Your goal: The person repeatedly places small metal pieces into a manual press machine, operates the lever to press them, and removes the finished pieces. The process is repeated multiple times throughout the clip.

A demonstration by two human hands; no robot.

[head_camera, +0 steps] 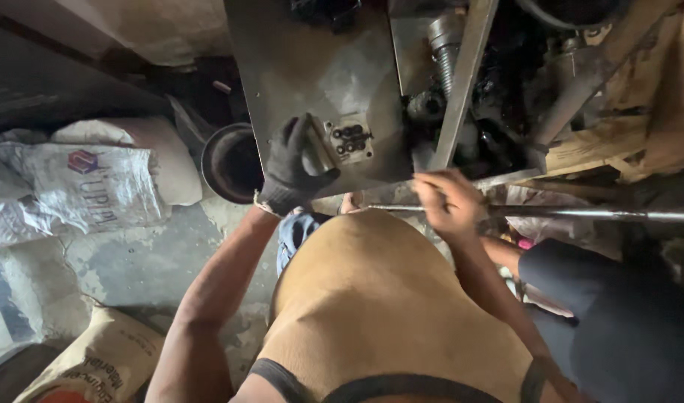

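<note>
The left hand (293,168), in a dark work glove, is pressed flat with fingers spread against the lower edge of the grey metal plate (319,75) of a machine, just beside a small bracket with dark bolt holes (348,139) that sits near the plate's bottom right corner. The right hand (448,201), bare, is closed around a long steel rod (581,213) that runs level from below the plate's lower edge out to the right of the view. To judge by this, the step in hand is steadying the plate with one hand while the rod is worked or lined up with the other; the next move seems to call for a firm hold on the plate and a straight, even pull or push along the rod's own line, since the greasy threaded shaft (445,45) and slanted flat bar (465,82) crowd the space above it. A second person's dark sleeve (618,313) sits close by on the right. On the concrete floor (155,261) at left lies a white woven sack (80,186) with a red and purple emblem and grey lettering; a tan sack (95,366) with dark print lies at the lower left corner, and a dark round drum (233,164) stands under the plate's left edge
</note>
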